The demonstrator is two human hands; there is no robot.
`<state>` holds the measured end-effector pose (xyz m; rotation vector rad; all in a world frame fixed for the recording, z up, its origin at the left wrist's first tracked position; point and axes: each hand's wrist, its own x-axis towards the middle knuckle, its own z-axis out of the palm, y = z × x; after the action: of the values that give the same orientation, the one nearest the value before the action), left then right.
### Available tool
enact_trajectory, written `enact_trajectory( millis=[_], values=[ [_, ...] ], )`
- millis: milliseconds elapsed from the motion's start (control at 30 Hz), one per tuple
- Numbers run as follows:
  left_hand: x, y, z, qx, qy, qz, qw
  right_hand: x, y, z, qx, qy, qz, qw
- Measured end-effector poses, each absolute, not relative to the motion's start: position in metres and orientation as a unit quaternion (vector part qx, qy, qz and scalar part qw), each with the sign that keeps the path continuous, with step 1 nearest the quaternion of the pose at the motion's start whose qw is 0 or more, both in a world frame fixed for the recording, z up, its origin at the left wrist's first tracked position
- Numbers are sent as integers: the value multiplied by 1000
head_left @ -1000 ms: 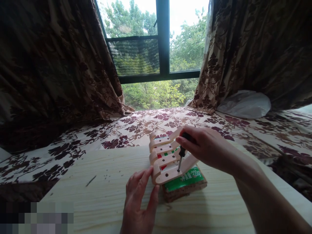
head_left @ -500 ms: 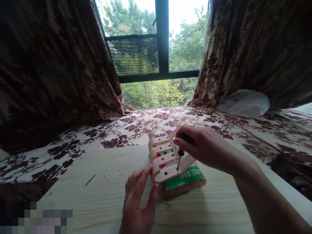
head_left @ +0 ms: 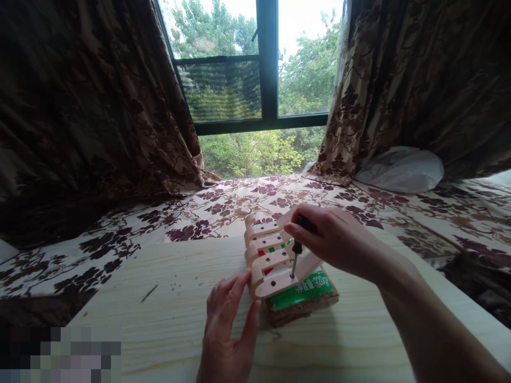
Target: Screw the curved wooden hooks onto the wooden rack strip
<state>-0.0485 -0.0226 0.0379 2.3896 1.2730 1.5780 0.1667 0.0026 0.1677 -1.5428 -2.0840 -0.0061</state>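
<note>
your right hand (head_left: 329,229) grips a black-handled metal screwdriver (head_left: 297,248); your half-open left hand (head_left: 229,319) likely steadies the pale slatted wooden frame (head_left: 276,259).

Bare hands (head_left: 228,324), apparently bare forearms (head_left: 423,319)

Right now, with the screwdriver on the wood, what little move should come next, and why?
Probably a small turn of the screwdriver with the right hand: its tip rests on the nearest strip of the wooden piece, and the left hand touches that piece's end, seemingly to steady it.
</note>
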Motion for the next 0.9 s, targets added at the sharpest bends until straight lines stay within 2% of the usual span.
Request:
enact_trajectory(
  millis=[167,400,633,900],
  values=[
    [-49,-23,38,761,408,505,5,167,-5,171,-501,-821,50,271],
    [-49,-23,36,760,413,501,6,167,2,168,-559,-783,31,271],
    [-48,-24,38,759,415,502,0,167,-9,174,-504,-822,46,261],
    [-49,-22,36,765,413,494,-5,167,1,168,-564,-782,32,263]
  ],
)
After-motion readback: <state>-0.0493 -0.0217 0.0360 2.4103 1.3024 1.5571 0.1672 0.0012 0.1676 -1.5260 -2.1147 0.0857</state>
